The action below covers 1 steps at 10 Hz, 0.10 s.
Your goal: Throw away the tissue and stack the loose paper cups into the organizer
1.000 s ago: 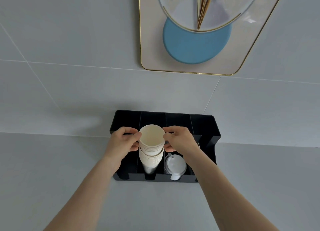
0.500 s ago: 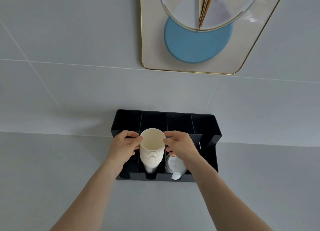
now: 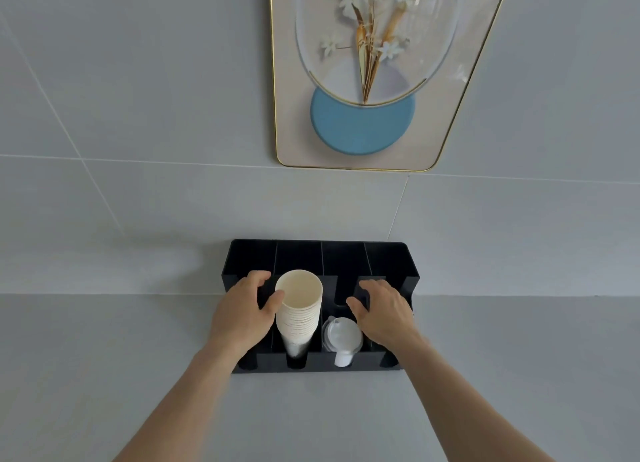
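now cup stack (image 3: pixel 299 309) in organizer (image 3: pixel 388 264), between open left hand (image 3: pixel 242 314) and open right hand (image 3: pixel 382 314)

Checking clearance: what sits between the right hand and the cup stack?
In the head view, the white lids sit between the right hand and the cup stack, inside the black organizer.

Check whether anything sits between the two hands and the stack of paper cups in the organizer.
Nothing visible does. The left hand already touches the paper cup stack by its rim; the right hand is open over the black organizer, with only an open slot and the white lids below.
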### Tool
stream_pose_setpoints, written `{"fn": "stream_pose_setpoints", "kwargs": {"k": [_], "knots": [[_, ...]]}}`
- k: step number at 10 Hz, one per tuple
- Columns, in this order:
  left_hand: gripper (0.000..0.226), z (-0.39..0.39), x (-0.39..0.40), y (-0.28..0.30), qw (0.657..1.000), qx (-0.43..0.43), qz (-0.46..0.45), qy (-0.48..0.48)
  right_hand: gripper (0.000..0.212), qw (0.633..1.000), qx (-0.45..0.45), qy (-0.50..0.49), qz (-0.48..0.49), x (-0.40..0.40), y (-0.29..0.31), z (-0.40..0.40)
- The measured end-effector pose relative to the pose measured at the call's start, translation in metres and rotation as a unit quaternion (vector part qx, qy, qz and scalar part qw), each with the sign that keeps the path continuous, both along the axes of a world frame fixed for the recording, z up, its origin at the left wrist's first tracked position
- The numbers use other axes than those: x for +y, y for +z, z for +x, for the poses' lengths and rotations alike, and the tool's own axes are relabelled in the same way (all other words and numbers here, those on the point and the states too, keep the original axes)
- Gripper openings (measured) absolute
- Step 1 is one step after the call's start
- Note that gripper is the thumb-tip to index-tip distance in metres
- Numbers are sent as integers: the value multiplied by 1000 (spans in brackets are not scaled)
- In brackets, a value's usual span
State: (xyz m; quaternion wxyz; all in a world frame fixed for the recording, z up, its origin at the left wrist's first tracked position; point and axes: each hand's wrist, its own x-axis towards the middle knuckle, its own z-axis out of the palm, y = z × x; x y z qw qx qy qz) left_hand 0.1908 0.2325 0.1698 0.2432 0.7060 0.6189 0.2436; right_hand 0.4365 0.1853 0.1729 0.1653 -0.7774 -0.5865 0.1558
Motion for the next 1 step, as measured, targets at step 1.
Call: {"fn": "stream_pose_setpoints", "kwargs": {"k": [1], "knots": [[58,4,-14,7,996,75,35,-21,58,999,-45,8,-4,-16,-2,10]]}}
